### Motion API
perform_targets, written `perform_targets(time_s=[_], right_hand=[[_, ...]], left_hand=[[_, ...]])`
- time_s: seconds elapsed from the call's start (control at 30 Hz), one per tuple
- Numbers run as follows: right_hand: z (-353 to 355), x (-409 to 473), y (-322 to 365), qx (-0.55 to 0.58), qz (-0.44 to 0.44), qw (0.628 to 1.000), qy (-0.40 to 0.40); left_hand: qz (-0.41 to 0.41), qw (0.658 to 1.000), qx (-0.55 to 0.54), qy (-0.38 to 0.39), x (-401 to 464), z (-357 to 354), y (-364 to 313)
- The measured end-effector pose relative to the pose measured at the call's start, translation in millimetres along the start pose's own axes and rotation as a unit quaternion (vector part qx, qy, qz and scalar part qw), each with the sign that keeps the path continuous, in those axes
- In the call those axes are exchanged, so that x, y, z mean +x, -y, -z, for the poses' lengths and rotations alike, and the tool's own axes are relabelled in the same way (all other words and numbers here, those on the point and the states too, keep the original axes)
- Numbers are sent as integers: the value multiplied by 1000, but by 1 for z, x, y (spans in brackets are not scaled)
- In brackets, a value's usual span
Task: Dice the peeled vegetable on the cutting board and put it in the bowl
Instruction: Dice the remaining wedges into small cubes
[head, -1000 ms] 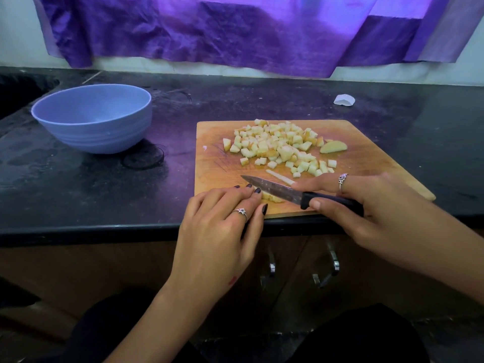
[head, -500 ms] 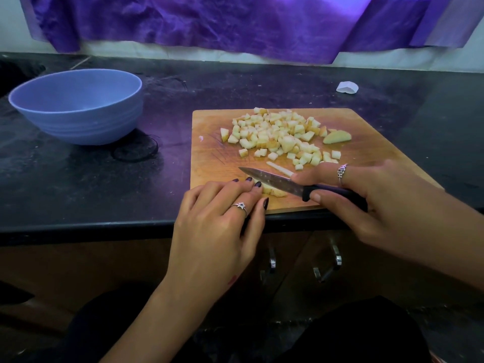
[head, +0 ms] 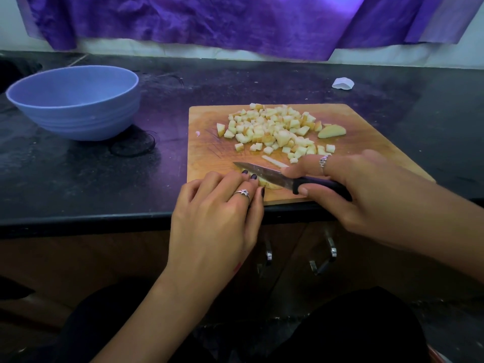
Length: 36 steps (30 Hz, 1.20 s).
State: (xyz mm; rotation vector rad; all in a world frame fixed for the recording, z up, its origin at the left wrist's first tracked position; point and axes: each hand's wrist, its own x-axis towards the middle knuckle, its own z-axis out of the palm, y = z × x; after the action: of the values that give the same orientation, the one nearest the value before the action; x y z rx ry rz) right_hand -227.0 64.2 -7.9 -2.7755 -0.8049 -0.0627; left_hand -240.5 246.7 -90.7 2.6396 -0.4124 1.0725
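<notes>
A wooden cutting board (head: 204, 163) lies on the black counter with a heap of pale diced vegetable (head: 275, 129) on its far half. An uncut wedge (head: 332, 131) rests at the heap's right, and a thin strip (head: 275, 161) lies near the blade. My left hand (head: 217, 218) presses its fingertips on a small vegetable piece (head: 269, 185) at the board's near edge, mostly hidden. My right hand (head: 366, 195) grips a black-handled knife (head: 264, 172), the blade lying across that piece. The empty blue bowl (head: 76, 100) stands to the left of the board.
A black hair tie (head: 133, 145) lies beside the bowl. A small white scrap (head: 343, 83) sits on the counter behind the board. Purple cloth (head: 235, 19) hangs along the back wall. Cabinet handles (head: 330, 247) show below the counter edge.
Both hands and the knife stay in almost the same place over the small piece at the board's near edge. Only the camera view has shifted slightly.
</notes>
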Motion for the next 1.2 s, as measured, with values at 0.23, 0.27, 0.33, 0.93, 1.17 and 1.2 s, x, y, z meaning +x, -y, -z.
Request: perform_targets(time_s=[0.23, 0.27, 0.33, 0.93, 1.17, 1.2], right_hand=[[5, -33, 7, -16, -24, 1000, -5], [4, -35, 8, -60, -15, 998, 6], [0, -35, 12, -171, -5, 985, 21], [-3, -28, -26, 15, -90, 995, -46], [1, -53, -29, 98, -106, 986, -81], [0, -53, -26, 101, -106, 985, -93]], left_hand=[[15, 999, -35, 20, 0, 4, 0], [15, 999, -43, 25, 1, 5, 1], [13, 998, -47, 39, 3, 7, 3], [22, 983, -110, 146, 36, 22, 20], [-22, 956, -182, 228, 60, 25, 30], [-16, 957, -174, 231, 60, 25, 31]])
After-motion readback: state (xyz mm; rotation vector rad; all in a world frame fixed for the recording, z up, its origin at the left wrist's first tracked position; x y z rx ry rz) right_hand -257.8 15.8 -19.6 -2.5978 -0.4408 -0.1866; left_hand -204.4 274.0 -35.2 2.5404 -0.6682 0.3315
